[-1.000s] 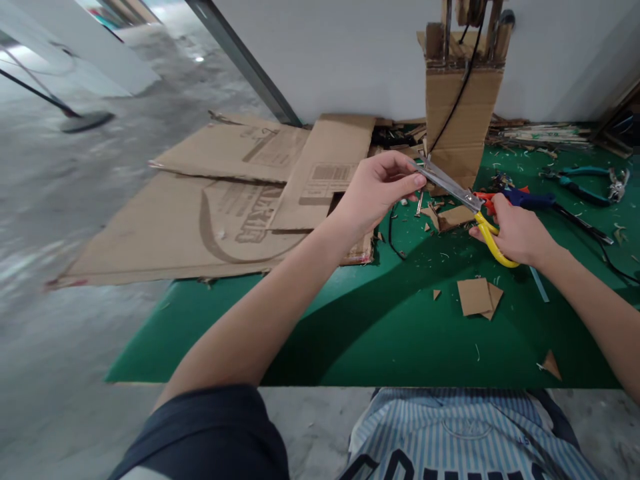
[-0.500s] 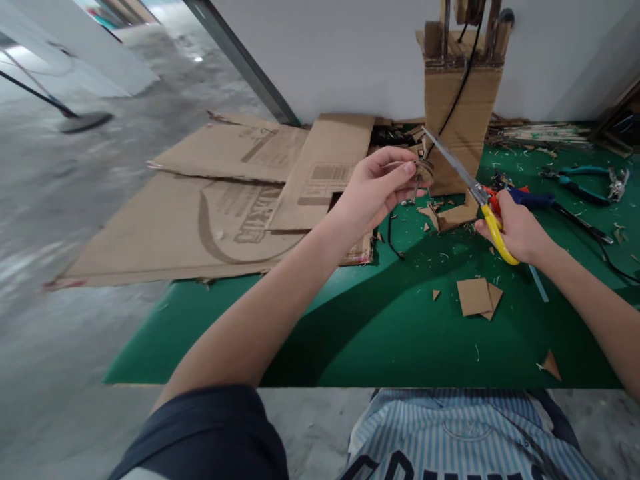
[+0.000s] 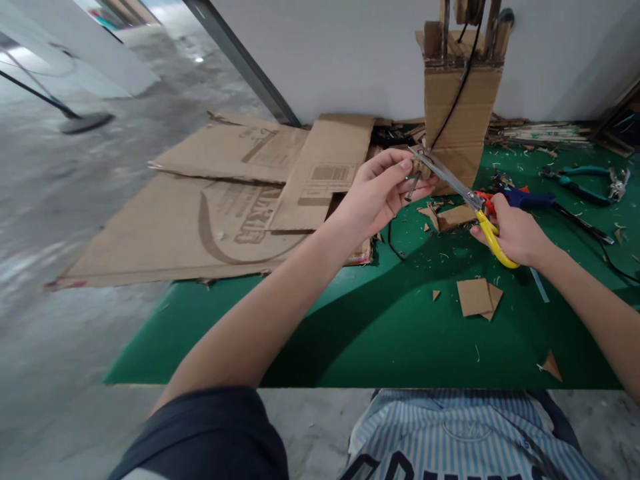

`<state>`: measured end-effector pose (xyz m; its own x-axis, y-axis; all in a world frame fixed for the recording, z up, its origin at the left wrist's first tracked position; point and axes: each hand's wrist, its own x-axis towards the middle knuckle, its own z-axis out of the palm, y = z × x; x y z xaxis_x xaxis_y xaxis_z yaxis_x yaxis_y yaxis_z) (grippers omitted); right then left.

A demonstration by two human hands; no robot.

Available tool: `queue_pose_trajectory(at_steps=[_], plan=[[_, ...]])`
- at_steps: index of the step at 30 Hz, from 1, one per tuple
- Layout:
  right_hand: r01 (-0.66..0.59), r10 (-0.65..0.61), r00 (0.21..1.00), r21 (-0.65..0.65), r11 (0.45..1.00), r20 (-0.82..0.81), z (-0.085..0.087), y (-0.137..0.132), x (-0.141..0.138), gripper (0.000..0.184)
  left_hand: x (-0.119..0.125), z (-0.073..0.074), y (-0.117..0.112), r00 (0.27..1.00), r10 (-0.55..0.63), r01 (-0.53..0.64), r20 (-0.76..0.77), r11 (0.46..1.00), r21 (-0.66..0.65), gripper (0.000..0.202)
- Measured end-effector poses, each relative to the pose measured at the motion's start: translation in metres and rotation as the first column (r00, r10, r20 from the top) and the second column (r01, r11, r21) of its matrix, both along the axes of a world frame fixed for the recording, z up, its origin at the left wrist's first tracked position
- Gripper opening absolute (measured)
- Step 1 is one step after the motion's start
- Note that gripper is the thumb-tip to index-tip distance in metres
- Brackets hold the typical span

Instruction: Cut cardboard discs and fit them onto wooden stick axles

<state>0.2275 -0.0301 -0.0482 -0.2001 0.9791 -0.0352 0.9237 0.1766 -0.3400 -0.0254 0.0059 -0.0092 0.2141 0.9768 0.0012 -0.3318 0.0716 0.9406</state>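
My left hand [image 3: 377, 190] pinches a small brown cardboard piece [image 3: 424, 169] between thumb and fingers. A thin metal-looking pin [image 3: 413, 187] sticks down from it. My right hand [image 3: 517, 230] is wrapped round the yellow and red handles of a pair of scissors [image 3: 453, 181]. Their blades are slightly apart and reach across the top of the small piece; whether they touch it I cannot tell. A black cord [image 3: 459, 93] hangs from the top of a cardboard tower [image 3: 463, 143] and runs down to the blades, where its end is hidden.
Flat cardboard sheets [image 3: 210, 220] overhang the left end of the green table [image 3: 350, 333]. Two small cardboard squares [image 3: 473, 297] and scraps lie in front. At right are teal-handled pliers [image 3: 583, 190] and a blue tool [image 3: 530, 199]. A white wall [image 3: 350, 60] stands behind.
The scissors have swung lower and left, their blades now across the small piece instead of above it. My left hand has turned slightly, tilting the piece and its pin.
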Motion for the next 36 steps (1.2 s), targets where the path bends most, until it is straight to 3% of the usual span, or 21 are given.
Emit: queue_pose_trajectory(at_steps=[15,36], plan=[[0.003,-0.002,1.0,-0.025,1.0,0.026,0.0017,-0.0014,-0.004,0.067,0.0033,-0.0058,-0.0008,1.0,-0.012,0.012,0.014,1.0,-0.006,0.014],[0.012,-0.019,0.997,0.097,0.995,0.075,0.0003,-0.0013,-0.0009,0.064,-0.0006,-0.0037,0.0011,1.0,0.016,-0.016,-0.005,1.0,-0.002,0.005]])
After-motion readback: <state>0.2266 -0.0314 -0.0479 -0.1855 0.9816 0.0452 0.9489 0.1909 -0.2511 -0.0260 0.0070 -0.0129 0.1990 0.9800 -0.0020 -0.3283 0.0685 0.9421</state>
